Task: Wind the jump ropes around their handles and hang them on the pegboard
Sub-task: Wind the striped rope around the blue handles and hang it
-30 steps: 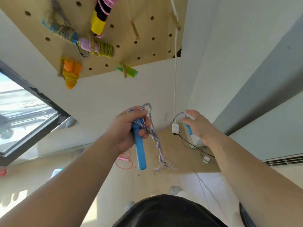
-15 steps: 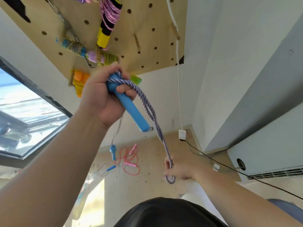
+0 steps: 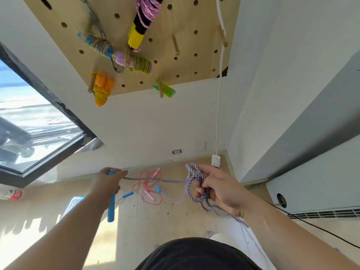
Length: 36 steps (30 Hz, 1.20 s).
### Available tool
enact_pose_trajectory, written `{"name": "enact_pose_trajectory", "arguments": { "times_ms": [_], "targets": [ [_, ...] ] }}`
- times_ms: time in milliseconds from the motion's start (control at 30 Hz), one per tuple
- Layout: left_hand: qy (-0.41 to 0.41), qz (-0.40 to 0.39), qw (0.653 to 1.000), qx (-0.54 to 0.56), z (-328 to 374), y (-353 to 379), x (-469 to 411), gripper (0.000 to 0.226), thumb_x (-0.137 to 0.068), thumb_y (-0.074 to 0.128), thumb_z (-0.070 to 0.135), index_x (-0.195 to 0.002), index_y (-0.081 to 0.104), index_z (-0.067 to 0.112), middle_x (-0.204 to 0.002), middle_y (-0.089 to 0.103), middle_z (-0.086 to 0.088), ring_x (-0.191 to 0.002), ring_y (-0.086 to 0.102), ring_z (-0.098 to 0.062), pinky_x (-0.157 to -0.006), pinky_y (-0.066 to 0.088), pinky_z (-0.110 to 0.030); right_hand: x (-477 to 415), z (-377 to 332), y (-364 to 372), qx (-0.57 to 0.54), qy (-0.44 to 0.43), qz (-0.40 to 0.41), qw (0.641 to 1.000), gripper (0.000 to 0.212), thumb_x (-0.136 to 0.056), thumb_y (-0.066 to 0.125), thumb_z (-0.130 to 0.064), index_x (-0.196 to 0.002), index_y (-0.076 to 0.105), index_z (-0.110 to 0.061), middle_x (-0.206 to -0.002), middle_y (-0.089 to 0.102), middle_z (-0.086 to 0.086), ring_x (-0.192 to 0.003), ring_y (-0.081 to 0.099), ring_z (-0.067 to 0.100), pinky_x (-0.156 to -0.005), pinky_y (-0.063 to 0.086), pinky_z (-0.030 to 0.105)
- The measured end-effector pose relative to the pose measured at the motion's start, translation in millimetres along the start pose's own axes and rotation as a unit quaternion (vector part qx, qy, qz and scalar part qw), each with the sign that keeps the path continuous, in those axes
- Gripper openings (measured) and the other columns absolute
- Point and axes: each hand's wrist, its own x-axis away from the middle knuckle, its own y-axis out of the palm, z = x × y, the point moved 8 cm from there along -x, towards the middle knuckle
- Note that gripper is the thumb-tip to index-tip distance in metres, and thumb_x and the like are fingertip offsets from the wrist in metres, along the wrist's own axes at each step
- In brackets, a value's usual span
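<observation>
My left hand (image 3: 108, 184) grips the top of a blue jump-rope handle (image 3: 111, 207), which hangs downward below the fist. A purple-and-white braided rope (image 3: 155, 179) runs taut from that hand to my right hand (image 3: 218, 189), which holds several loops of it bunched around its fingers; a tail trails past the wrist. High on the wall, the wooden pegboard (image 3: 185, 20) carries wound ropes: a yellow-and-black handle with pink rope (image 3: 140, 26), a blue one (image 3: 97, 42), a pink one with yellow rope (image 3: 136, 63) and an orange one (image 3: 101, 88).
A pink jump rope (image 3: 149, 189) and a rope with small blue handles (image 3: 127, 195) lie tangled on the wooden floor. A green item (image 3: 165, 90) sits on a low peg. A white cable (image 3: 219, 94) hangs to a floor socket. Window at left, air-conditioner unit (image 3: 315, 193) at right.
My left hand has dropped from up near the pegboard to waist height with the blue handle. My right hand has risen and gathered loops of rope, pulling the strand taut between both hands.
</observation>
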Motion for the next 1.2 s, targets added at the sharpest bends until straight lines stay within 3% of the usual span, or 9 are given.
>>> {"name": "enact_pose_trajectory", "arguments": {
  "times_ms": [133, 300, 433, 567, 700, 867, 933, 1033, 1200],
  "targets": [
    [0.061, -0.079, 0.99, -0.104, 6.7, 29.6, 35.6, 0.044, -0.082, 0.082, 0.043, -0.118, 0.062, 0.028, -0.108, 0.06, -0.001, -0.095, 0.06, -0.02, -0.087, 0.047, -0.037, -0.1, -12.8, 32.2, 0.02, -0.018, -0.011, 1.0, 0.043, -0.104, 0.038, 0.008, -0.132, 0.062, -0.012, -0.097, 0.07, 0.012, -0.084, 0.065, 0.023, -0.094, 0.056, 0.042],
    [0.231, -0.312, 0.922, 0.0, 70.4, 79.7, 132.4, 0.049, -0.071, 0.077, 0.053, -0.116, 0.066, 0.039, -0.114, 0.071, 0.01, -0.108, 0.066, -0.006, -0.096, 0.053, -0.032, -4.1, -20.0, 44.7, 0.186, -0.045, 0.006, 0.982, 0.028, -0.107, 0.047, -0.013, -0.12, 0.071, -0.02, -0.104, 0.077, 0.008, -0.097, 0.073, 0.023, -0.099, 0.055, 0.044],
    [0.377, -0.224, 0.888, -0.14, 86.3, 88.0, 156.1, 0.027, -0.089, 0.072, 0.028, -0.101, 0.059, 0.048, -0.102, 0.069, 0.02, -0.104, 0.053, 0.013, -0.086, 0.038, -0.003, -2.8, -16.8, 38.5, 0.272, -0.059, 0.062, 0.959, 0.028, -0.107, 0.049, -0.025, -0.104, 0.075, -0.035, -0.092, 0.078, 0.004, -0.09, 0.075, 0.024, -0.092, 0.057, 0.052],
    [0.39, -0.2, 0.886, -0.153, 81.5, 91.2, 147.8, 0.025, -0.092, 0.072, 0.028, -0.079, 0.054, 0.041, -0.077, 0.066, 0.015, -0.077, 0.057, 0.004, -0.067, 0.041, -0.017, 4.9, -18.1, 23.7, 0.181, -0.058, 0.146, 0.971, 0.033, -0.108, 0.047, -0.023, -0.087, 0.072, -0.017, -0.082, 0.076, 0.013, -0.076, 0.074, 0.03, -0.084, 0.06, 0.056],
    [0.294, -0.195, 0.931, -0.099, 70.5, 88.5, 125.6, 0.025, -0.091, 0.073, 0.035, -0.075, 0.055, 0.028, -0.064, 0.063, -0.003, -0.052, 0.046, -0.011, -0.056, 0.04, -0.031, 10.5, -29.7, -5.5, 0.061, -0.077, 0.247, 0.964, 0.036, -0.109, 0.043, -0.021, -0.085, 0.062, -0.001, -0.071, 0.07, 0.012, -0.06, 0.065, 0.022, -0.065, 0.059, 0.047],
    [0.178, -0.166, 0.969, 0.041, 62.0, 63.5, 91.2, 0.02, -0.096, 0.068, 0.02, -0.08, 0.056, 0.016, -0.062, 0.054, -0.019, -0.053, 0.049, -0.019, -0.051, 0.039, -0.028, 19.6, -51.2, -70.8, -0.047, -0.139, 0.345, 0.927, 0.036, -0.108, 0.042, -0.018, -0.074, 0.054, -0.014, -0.058, 0.049, 0.003, -0.043, 0.034, 0.016, -0.044, 0.026, 0.026],
    [0.127, -0.138, 0.972, 0.14, 62.4, 51.0, 85.2, 0.021, -0.097, 0.063, 0.008, -0.08, 0.052, 0.009, -0.048, 0.042, -0.006, -0.041, 0.043, -0.016, -0.042, 0.035, -0.019, 23.7, -51.2, -97.2, -0.082, -0.142, 0.38, 0.91, 0.036, -0.108, 0.043, -0.02, -0.073, 0.053, -0.017, -0.058, 0.046, 0.001, -0.046, 0.031, 0.015, -0.046, 0.024, 0.028],
    [0.103, -0.045, 0.978, 0.177, 58.2, 27.2, 65.8, 0.025, -0.093, 0.068, 0.012, -0.073, 0.054, 0.016, -0.048, 0.036, 0.002, -0.046, 0.032, -0.018, -0.048, 0.032, -0.024, 30.6, -42.6, -136.4, -0.15, -0.132, 0.45, 0.871, 0.032, -0.106, 0.044, -0.022, -0.074, 0.051, -0.02, -0.058, 0.045, -0.003, -0.045, 0.03, 0.011, -0.04, 0.023, 0.023],
    [0.138, 0.13, 0.978, 0.093, 64.2, -41.5, 42.3, 0.018, -0.084, 0.073, 0.027, -0.076, 0.063, 0.014, -0.056, 0.051, -0.006, -0.054, 0.044, -0.026, -0.058, 0.038, -0.036, 60.8, -27.4, -204.6, -0.131, -0.098, 0.579, 0.799, 0.031, -0.102, 0.033, -0.013, -0.077, 0.049, -0.023, -0.072, 0.046, -0.001, -0.053, 0.035, 0.01, -0.036, 0.021, 0.02]
  ]
}}
